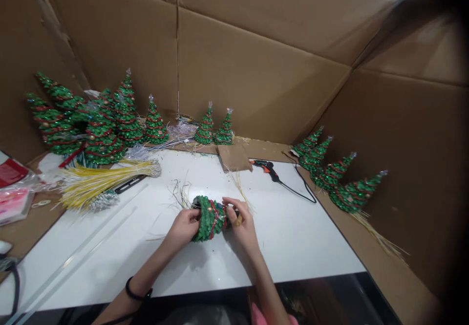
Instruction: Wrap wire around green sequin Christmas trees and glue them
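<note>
Dim warm light, edges warped, vignetted.

Creased brown cardboard walls (256, 71) rise behind and right of the white table (293, 237); light is dim.

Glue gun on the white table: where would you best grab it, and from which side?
By its black handle, from above: the glue gun lies flat on its side on the table, nozzle pointing left, cord trailing right from the handle's end. The right hand, on the beaded tree, is nearest.
</note>
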Available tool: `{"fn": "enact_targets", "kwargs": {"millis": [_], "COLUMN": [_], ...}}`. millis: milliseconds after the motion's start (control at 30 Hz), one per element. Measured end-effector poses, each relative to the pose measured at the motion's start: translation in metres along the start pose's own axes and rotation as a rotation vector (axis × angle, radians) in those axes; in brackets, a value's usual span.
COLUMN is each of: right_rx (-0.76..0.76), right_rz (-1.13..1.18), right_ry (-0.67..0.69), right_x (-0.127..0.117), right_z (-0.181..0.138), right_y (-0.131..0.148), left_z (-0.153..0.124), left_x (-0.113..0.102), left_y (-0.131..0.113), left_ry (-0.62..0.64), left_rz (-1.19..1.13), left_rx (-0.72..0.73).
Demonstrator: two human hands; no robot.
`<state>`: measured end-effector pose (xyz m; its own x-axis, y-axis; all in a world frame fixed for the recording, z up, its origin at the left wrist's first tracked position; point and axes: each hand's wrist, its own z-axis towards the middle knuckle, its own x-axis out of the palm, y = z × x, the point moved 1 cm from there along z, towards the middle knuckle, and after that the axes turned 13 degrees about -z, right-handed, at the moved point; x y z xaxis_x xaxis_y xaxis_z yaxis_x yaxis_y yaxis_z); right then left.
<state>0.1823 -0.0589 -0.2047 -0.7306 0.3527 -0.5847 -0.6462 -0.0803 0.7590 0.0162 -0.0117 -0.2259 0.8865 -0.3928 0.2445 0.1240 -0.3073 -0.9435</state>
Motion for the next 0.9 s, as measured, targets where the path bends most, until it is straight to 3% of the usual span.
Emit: {"fn": "enact_targets", "kwargs": {"millis": [333, 900], "right_rx": [-0.04, -0.001], "right_rz": [0.024, -0.015], "right_ry": [0.04, 0.064], "right_x": [0.0004, 0.0026], "right_z": [0.0002, -0.002], "right_y": [-0.0001, 0.0052], "left_z": [-0.0063, -0.0088], "left_x": [0.0027, 0.0001], "left_y": [-0.0035, -0.0037], "left_ry": [0.05, -0.003], "left_rz": [-0.138, -0.007], "left_rx": [-0.064, 0.002]}}
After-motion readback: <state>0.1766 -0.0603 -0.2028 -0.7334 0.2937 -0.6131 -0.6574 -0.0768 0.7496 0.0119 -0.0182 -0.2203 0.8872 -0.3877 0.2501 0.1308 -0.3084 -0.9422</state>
